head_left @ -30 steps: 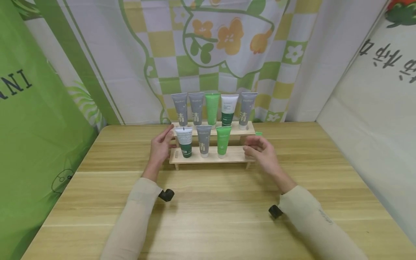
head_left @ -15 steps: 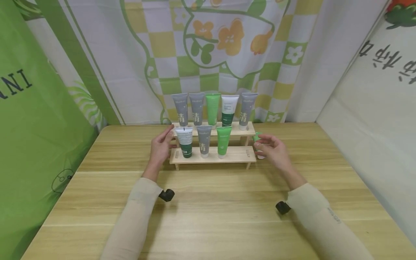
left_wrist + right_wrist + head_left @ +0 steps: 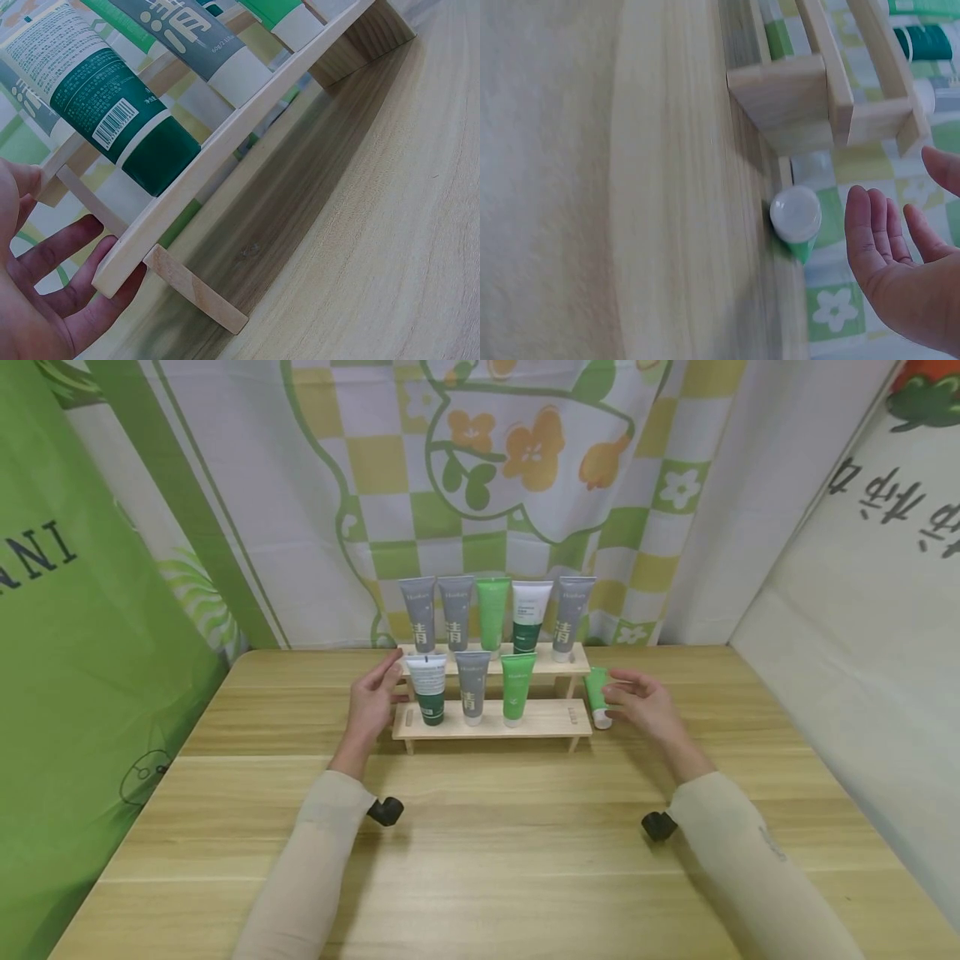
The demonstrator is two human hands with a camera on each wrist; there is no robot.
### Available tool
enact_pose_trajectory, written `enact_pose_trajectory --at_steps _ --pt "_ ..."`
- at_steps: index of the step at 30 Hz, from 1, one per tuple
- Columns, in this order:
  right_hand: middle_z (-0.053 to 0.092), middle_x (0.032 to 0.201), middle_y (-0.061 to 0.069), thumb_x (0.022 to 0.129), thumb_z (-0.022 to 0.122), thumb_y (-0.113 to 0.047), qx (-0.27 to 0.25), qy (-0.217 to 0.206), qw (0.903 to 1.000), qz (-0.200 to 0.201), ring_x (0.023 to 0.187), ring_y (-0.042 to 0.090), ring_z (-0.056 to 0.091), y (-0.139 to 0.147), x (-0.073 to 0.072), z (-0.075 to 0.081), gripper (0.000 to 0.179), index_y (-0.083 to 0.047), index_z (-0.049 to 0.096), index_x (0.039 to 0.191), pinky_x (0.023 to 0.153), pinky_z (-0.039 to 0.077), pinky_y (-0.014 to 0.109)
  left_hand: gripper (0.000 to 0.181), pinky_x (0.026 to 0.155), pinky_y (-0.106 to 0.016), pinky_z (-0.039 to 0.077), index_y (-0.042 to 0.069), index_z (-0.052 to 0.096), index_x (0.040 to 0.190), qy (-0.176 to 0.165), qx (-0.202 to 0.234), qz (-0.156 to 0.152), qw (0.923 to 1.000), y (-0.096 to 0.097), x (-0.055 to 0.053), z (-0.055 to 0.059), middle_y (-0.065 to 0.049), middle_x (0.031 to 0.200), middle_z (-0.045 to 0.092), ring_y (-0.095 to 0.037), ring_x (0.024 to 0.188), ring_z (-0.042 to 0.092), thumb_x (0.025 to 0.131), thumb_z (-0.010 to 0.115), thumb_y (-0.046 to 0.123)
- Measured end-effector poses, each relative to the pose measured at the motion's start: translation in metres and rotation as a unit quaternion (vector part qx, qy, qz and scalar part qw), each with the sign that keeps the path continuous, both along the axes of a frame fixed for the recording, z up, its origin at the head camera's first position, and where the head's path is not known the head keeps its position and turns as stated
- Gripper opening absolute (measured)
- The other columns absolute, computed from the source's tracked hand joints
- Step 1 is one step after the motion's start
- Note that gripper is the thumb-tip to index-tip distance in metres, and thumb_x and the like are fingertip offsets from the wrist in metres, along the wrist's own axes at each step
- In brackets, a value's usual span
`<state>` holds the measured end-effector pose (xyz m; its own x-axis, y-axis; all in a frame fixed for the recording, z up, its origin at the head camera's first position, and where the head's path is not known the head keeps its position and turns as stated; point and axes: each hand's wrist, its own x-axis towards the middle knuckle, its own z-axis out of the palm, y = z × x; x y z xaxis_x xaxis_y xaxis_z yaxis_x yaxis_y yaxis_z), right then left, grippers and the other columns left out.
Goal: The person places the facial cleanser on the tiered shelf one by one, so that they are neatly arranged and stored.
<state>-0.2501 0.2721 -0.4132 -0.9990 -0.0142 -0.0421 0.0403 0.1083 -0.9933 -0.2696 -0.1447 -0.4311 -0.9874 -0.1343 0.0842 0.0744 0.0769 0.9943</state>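
A two-tier wooden rack (image 3: 551,720) holds squeeze tubes standing on their caps. On its lower tier are a white-and-dark-green tube (image 3: 430,692), a grey tube (image 3: 472,687) and a green tube (image 3: 517,687). My left hand (image 3: 371,700) rests against the rack's left end, its relaxed fingers touching the lower board (image 3: 126,259) in the left wrist view. Right of the rack, another green tube (image 3: 596,692) lies on the table, its white cap (image 3: 796,214) facing the right wrist camera. My right hand (image 3: 647,707) hovers beside this tube with loosely bent fingers and nothing in its grasp.
Grey tubes (image 3: 573,617), a green tube (image 3: 492,614) and a white-and-green tube (image 3: 530,614) stand on the upper tier. The wooden table (image 3: 495,843) ends at a patterned curtain (image 3: 480,547) behind the rack.
My right hand has moved rightward off the rack's right end, bringing the lying green tube into sight. My left hand has stayed at the left end.
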Motion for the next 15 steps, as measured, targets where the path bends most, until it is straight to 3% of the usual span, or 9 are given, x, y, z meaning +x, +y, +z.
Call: enact_pose_trajectory --at_steps 6,10,12,15 --pt "0.066 0.111 0.005 0.1 0.061 -0.003 -0.018 -0.035 0.9992 0.003 0.097 0.015 0.067 0.009 -0.01 -0.003 0.059 0.008 0.032 0.15 0.101 0.049 0.044 0.043 0.049 -0.022 0.047 0.024 0.056 0.145 0.002 0.006 0.003 1.0 0.001 0.0 0.0 -0.004 0.151 0.049 -0.048 0.099 0.066 0.104 0.055 0.037" --pt "0.06 0.129 0.019 0.1 0.059 -0.004 -0.014 -0.049 0.9987 -0.001 0.102 0.017 0.067 0.014 -0.016 -0.005 0.061 0.007 0.029 0.152 0.101 0.049 0.043 0.042 0.07 -0.032 0.059 0.022 0.055 0.146 0.008 0.004 0.002 1.0 0.001 -0.001 0.0 -0.002 0.152 0.048 -0.05 0.101 0.065 0.105 0.054 0.035" --pt "0.053 0.138 0.023 0.101 0.059 -0.005 -0.004 -0.057 0.9983 -0.007 0.104 0.018 0.065 0.015 -0.019 -0.006 0.061 0.007 0.029 0.152 0.101 0.049 0.041 0.042 0.083 -0.041 0.058 0.02 0.055 0.146 0.013 0.009 0.0 0.9999 0.001 -0.001 0.0 0.0 0.153 0.047 -0.051 0.103 0.064 0.106 0.054 0.033" --pt "0.045 0.144 0.026 0.101 0.058 -0.008 0.02 -0.07 0.9973 -0.01 0.106 0.021 0.063 0.016 -0.024 -0.008 0.061 0.007 0.028 0.153 0.102 0.049 0.04 0.042 0.09 -0.049 0.055 0.019 0.054 0.146 0.017 0.015 -0.003 0.9997 0.001 -0.001 -0.001 0.001 0.153 0.046 -0.052 0.106 0.062 0.106 0.053 0.032"
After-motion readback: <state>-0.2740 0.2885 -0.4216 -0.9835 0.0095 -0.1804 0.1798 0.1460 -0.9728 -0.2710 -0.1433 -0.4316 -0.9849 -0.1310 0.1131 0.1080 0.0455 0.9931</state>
